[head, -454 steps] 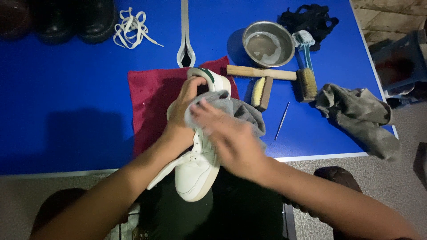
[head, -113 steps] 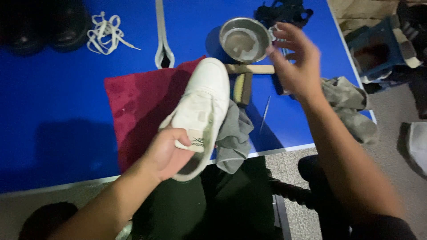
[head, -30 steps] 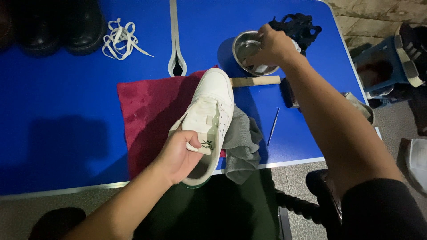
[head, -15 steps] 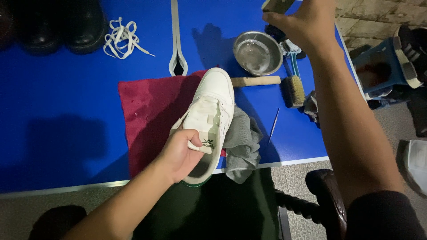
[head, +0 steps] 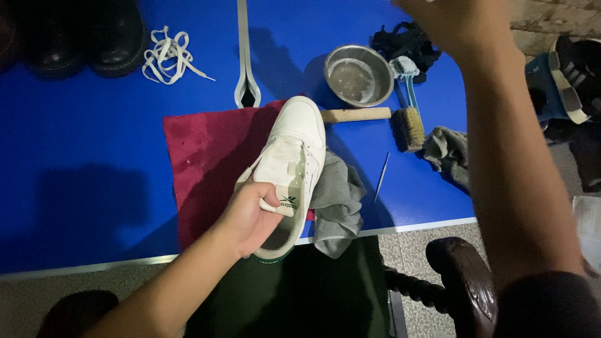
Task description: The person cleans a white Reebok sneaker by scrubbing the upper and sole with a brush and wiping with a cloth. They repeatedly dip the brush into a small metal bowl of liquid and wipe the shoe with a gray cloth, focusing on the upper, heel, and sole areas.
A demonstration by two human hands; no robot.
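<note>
A white sneaker (head: 295,150) lies toe-away on a dark red cloth (head: 203,156) near the front edge of the blue table (head: 81,175). My left hand (head: 250,216) grips the sneaker at its tongue and heel opening. My right hand (head: 454,25) is raised high over the table's back right, above the black cloth. Its fingers run off the top of the frame, so anything it holds is hidden. A grey rag (head: 337,203) lies under the sneaker's right side and hangs over the table edge.
Behind the sneaker are a metal bowl (head: 358,75), a wooden-handled brush (head: 407,128), a light blue brush (head: 405,72), a long shoehorn (head: 245,59), white laces (head: 166,53) and black boots (head: 100,34). A thin pick (head: 381,177) and another grey rag (head: 447,150) lie right.
My right hand has left the metal bowl and risen up towards the top of the view. My left hand keeps its hold on the sneaker, which has hardly moved.
</note>
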